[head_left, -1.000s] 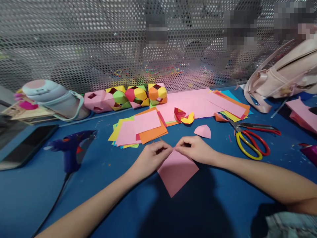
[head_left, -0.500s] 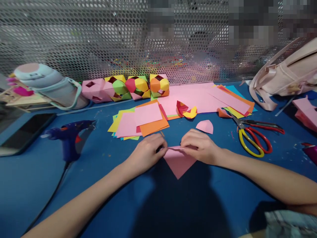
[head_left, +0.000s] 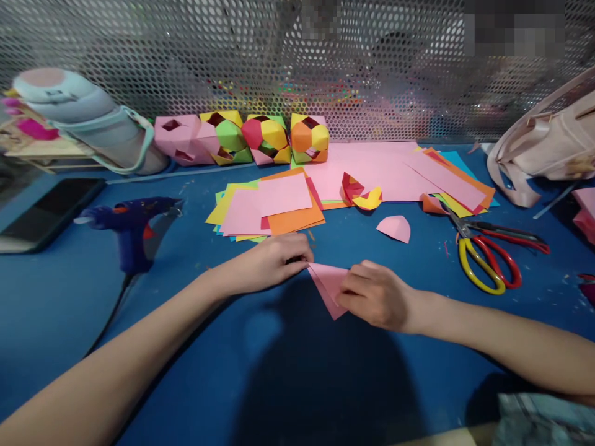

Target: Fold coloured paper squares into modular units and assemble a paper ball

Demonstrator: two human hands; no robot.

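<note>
A small pink paper sheet, folded over with a layer on top, lies on the blue table between my hands. My left hand pinches its upper left corner with thumb and fingers. On its right side my right hand is closed, the fingers pressed onto the paper and hiding that edge. The lower tip points toward me. Beyond my right hand lies a pink rounded paper piece. Scissors with one yellow and one red handle rest to the right, near a curled orange scrap.
A blue glue gun with its cord stands at left, near a phone and a bottle. Paper balls line the perforated metal screen. Colored paper sheets and a pink bag lie at the back.
The paper's upper edge has been folded down toward me. My right hand has moved down along the right side, while my left hand keeps the left corner. The view has shifted slightly.
</note>
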